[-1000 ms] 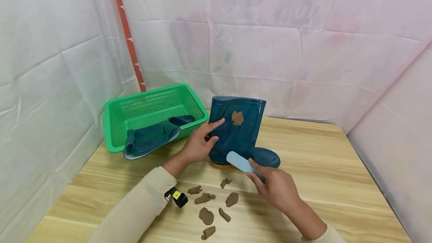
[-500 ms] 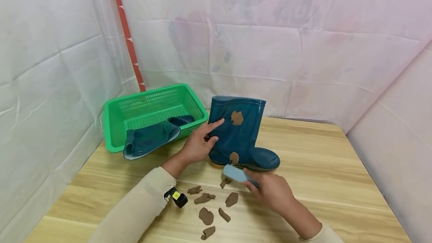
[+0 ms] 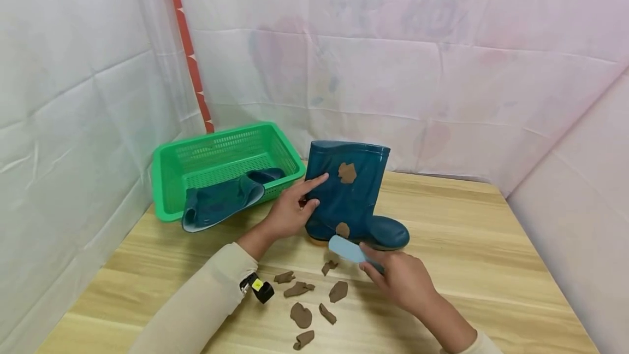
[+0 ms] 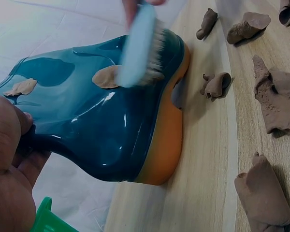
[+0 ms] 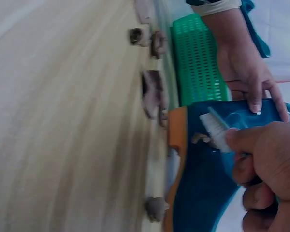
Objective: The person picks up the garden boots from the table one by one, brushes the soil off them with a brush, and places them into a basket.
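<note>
A dark blue rubber boot (image 3: 344, 201) with an orange sole (image 4: 165, 140) stands upright on the table, toe to the right. My left hand (image 3: 290, 209) grips the back of its shaft, thumb on the near side. Two brown clay-like patches cling to the boot: an upper patch (image 3: 346, 172) and a lower patch (image 3: 342, 229) near the ankle. My right hand (image 3: 405, 277) holds a light blue brush (image 3: 346, 248) by its handle. In the left wrist view its pale bristles touch the boot beside the lower patch; motion blurs them.
Several loose brown pieces (image 3: 301, 316) lie on the table (image 3: 467, 266) in front of the boot. Behind my left arm, a green basket (image 3: 159, 179) holds a second blue boot (image 3: 221, 201), which hangs over the front rim. White cloth walls (image 3: 393, 81) enclose the table.
The brush has dropped from over the lower patch, uncovering it, then risen slightly. My left hand keeps its grip on the boot, which stays in place.
</note>
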Demonstrator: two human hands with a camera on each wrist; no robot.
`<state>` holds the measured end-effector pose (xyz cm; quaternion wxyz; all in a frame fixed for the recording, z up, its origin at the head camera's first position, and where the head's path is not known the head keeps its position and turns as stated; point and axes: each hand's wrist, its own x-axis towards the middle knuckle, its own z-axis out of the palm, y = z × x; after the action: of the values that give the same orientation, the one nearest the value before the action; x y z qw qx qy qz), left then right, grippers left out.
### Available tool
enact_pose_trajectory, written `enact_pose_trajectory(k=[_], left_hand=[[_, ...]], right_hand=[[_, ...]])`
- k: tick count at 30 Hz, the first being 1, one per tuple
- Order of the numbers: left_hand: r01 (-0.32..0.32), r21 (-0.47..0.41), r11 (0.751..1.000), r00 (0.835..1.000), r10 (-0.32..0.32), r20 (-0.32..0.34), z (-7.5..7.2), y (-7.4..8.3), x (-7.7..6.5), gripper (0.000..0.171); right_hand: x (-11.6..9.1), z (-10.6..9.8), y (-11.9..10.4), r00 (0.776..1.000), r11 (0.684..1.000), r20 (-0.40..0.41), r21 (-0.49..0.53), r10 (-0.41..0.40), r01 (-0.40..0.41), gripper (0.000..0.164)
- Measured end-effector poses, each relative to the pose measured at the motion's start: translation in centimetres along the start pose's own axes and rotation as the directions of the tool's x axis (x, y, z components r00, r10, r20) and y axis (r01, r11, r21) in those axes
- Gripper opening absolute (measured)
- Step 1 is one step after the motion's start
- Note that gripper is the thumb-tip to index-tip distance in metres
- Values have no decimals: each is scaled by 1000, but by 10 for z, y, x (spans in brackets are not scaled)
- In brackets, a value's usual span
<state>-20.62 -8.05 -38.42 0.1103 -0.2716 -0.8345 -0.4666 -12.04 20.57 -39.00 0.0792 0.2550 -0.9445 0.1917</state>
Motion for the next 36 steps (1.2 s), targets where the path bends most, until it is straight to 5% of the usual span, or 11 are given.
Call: enact_pose_trajectory(k=[4, 9, 15, 20, 26, 31, 36], left_hand=[[5, -15, 1000, 1000, -5, -1, 1, 1, 0, 59], [4, -5, 1000, 1000, -4, 10, 1, 1, -1, 59], [7, -17, 1000, 1000, -7, 6, 0, 2, 0, 59], [11, -14, 1000, 1000, -11, 8, 0, 4, 0, 59], [8, -18, 1000, 1000, -7, 4, 0, 3, 0, 59], [-3, -14, 1000, 1000, 3, 9, 1, 3, -1, 58], [8, -22, 1000, 1000, -8, 9, 1, 4, -2, 58]], right_hand=[[-2, -2, 1, 996, 1000, -89, 6, -3, 4, 44], [-3, 0, 2, 998, 1000, 55, -5, 26, -26, 43], [1, -5, 3, 995, 1000, -104, -6, -15, 15, 43], [1, -6, 4, 999, 1000, 44, -9, 25, -25, 44], [1, -12, 4, 999, 1000, -39, -4, 18, -18, 43], [0, -8, 3, 996, 999, 68, 7, 51, -51, 43], [-2, -10, 4, 999, 999, -36, 26, 25, -24, 43]])
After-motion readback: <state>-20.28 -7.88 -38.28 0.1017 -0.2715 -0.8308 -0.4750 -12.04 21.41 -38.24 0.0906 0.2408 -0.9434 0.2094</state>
